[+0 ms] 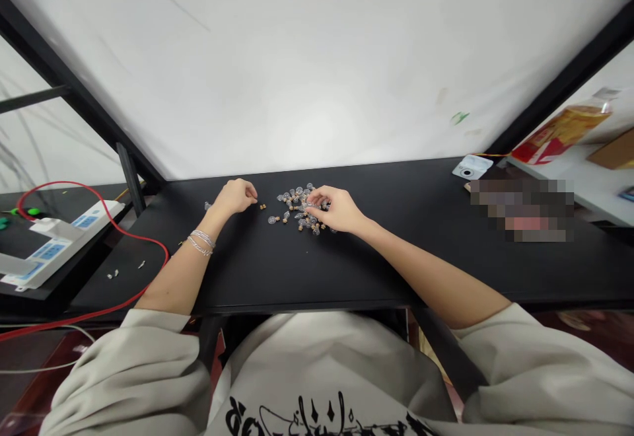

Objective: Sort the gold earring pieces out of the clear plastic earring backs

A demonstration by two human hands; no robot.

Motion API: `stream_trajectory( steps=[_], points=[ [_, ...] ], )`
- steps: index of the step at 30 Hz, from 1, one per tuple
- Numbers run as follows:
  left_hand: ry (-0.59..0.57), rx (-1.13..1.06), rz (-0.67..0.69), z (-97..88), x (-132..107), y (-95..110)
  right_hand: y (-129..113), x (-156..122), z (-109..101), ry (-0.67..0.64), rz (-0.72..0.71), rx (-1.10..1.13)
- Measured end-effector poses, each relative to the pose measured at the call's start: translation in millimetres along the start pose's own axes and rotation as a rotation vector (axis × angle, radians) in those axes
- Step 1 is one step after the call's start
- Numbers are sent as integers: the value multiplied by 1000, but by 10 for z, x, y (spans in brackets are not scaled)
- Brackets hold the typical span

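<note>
Clock taken from the bulb pile, 12 away from the wearer. Nearest: light shirt (337, 370) with black print, sleeves pushed up. Black worktop (376, 271) ahead of it. Red cable (133, 234) loops in from 8 o'clock; few small white bits (113, 274) on the worktop inside the loop, between 8 and 9. White power strip (64, 248) farther out at 9. Silver bracelets (202, 242) on left wrist.

Main things: small clear bulbs (298, 193) with tan ends, heaped mid-worktop between the two hands. One lone bulb (272, 220) lies apart from the heap, between 8 and 9. Two or so tan bits (263, 207) at 9, just beside the left fingertips.

Left hand (236, 195) at 9, low over worktop, fingers bent down and close together; can't tell if anything is pinched. Right hand (337, 208) on the 3 o'clock side, over the heap, hiding part of it; thumb and fingers curled, grip on a bulb unclear.

Farther: white gadget (472, 167) with round dark lens, between 2 and 3; beyond it, big plastic bottle (569, 129), amber contents, red label. White wall (317, 59) at 12.
</note>
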State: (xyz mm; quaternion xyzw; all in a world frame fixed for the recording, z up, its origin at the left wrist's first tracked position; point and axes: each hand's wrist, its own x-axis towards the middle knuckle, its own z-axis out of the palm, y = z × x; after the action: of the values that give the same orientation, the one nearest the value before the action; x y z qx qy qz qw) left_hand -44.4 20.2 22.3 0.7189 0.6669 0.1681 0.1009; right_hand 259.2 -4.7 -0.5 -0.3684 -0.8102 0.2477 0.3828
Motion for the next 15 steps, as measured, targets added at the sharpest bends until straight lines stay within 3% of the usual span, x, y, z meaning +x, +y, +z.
stream_trajectory(
  steps=[6, 15],
  points=[
    [-284, -67, 52, -122, -12, -66, 19, 2, 7, -11, 8, 2],
    [-291, -174, 102, -2, 4, -42, 19, -1, 11, -5, 7, -2]
  ],
)
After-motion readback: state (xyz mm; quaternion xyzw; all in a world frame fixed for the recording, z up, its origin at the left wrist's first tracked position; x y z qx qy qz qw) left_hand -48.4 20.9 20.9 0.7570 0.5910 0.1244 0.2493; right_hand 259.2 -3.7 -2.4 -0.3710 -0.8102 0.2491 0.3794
